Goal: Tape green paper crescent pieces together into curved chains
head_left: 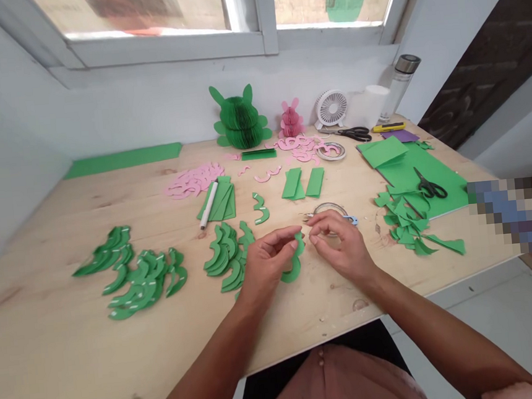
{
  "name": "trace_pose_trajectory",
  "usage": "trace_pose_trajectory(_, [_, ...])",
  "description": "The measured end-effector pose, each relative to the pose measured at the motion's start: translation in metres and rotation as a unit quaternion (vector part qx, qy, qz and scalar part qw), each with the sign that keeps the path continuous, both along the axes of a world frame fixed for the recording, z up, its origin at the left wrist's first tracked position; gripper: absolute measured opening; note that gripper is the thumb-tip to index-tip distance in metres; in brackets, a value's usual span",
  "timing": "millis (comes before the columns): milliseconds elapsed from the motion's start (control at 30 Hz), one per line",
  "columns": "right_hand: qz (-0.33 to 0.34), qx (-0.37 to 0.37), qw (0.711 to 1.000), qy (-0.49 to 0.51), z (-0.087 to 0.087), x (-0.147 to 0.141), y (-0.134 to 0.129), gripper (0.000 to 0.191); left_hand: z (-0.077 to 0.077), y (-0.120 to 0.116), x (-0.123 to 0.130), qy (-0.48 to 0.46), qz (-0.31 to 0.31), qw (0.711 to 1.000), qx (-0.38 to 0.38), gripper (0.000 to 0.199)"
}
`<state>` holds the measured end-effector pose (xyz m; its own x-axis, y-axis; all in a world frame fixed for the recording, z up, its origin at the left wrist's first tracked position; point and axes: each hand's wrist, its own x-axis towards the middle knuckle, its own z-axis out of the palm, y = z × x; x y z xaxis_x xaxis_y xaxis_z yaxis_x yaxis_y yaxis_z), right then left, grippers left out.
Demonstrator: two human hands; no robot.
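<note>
My left hand is closed, pinching a wavy-edged green paper cutout that hangs below its thumb and fingers. Close by on the right, my right hand has its thumb and fingertips pressed together; whatever is between them is too small to make out. Just behind the right hand lies a tape roll with a light blue piece beside it. Left of my left hand are piled green scalloped cutouts. One more green cutout with white strips on it lies farther back.
More green cutouts are heaped at left. Pink cutouts, a white marker and folded green papers lie mid-table. Green scraps and scissors are right. A green paper figure and fan stand behind.
</note>
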<state>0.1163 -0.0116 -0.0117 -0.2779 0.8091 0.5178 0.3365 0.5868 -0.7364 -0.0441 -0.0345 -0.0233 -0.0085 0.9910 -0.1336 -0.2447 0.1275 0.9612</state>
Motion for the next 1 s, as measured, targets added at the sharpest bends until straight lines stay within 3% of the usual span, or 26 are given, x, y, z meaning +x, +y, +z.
trace_pose_trajectory(100, [0.008, -0.054, 0.998, 0.016, -0.002, 0.000, 0.002, 0.005, -0.004, 0.000, 0.002, 0.018, -0.004, 0.999, 0.033, 0.031])
trace_pose_trajectory(267, [0.022, -0.095, 0.995, 0.026, -0.003, -0.001, 0.002, 0.004, -0.005, 0.001, 0.004, 0.025, 0.003, 0.999, 0.047, 0.058])
trace_pose_trajectory(467, [0.034, -0.115, 0.993, 0.003, -0.005, -0.002, 0.002, 0.005, 0.002, -0.002, 0.005, 0.087, -0.003, 0.995, 0.049, 0.060])
trace_pose_trajectory(633, [0.024, -0.128, 0.991, -0.022, -0.009, -0.001, 0.003, 0.004, 0.004, -0.004, 0.006, 0.166, 0.013, 0.983, 0.081, 0.055])
trace_pose_trajectory(767, [0.009, -0.147, 0.989, -0.028, -0.012, -0.001, 0.004, 0.005, 0.002, -0.004, 0.006, 0.204, 0.023, 0.975, 0.085, 0.038])
trace_pose_trajectory(867, [-0.001, -0.155, 0.987, -0.029, -0.013, -0.001, 0.004, 0.006, 0.000, -0.002, 0.006, 0.177, 0.012, 0.982, 0.066, 0.022])
trace_pose_trajectory(1000, [0.004, -0.153, 0.988, -0.034, -0.013, -0.001, 0.004, 0.007, 0.000, 0.000, 0.006, 0.119, 0.010, 0.992, 0.038, 0.015])
